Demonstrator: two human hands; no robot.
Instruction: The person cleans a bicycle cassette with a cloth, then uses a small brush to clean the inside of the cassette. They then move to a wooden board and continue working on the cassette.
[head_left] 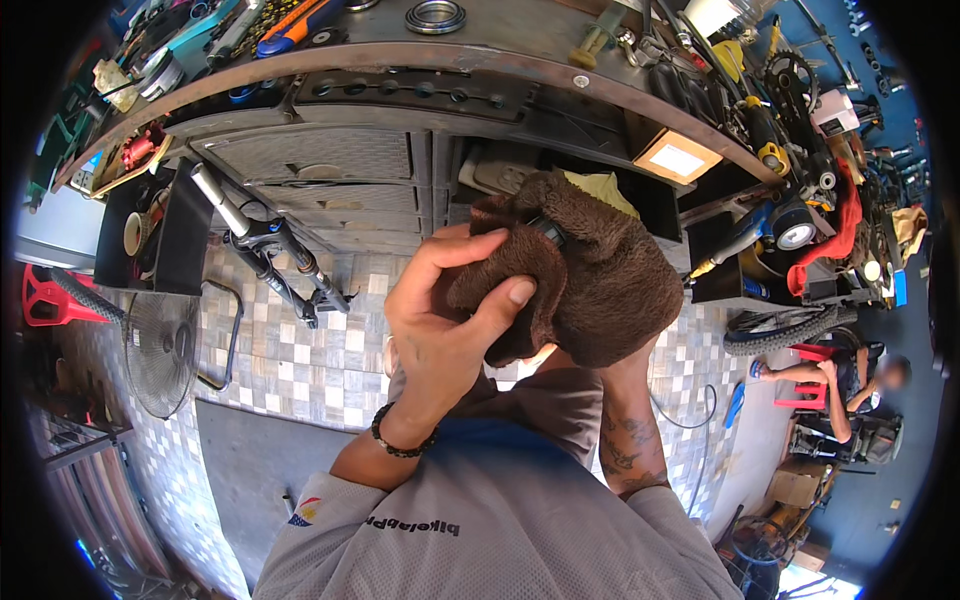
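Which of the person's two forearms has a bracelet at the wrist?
The left forearm, whose hand pinches the brown cloth, wears the dark bracelet; the right forearm shows tattoos and no bracelet.

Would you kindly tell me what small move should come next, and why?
Probably a short wipe with the left hand: it grips a fold of the brown cloth, and a small dark part shows between the folds.
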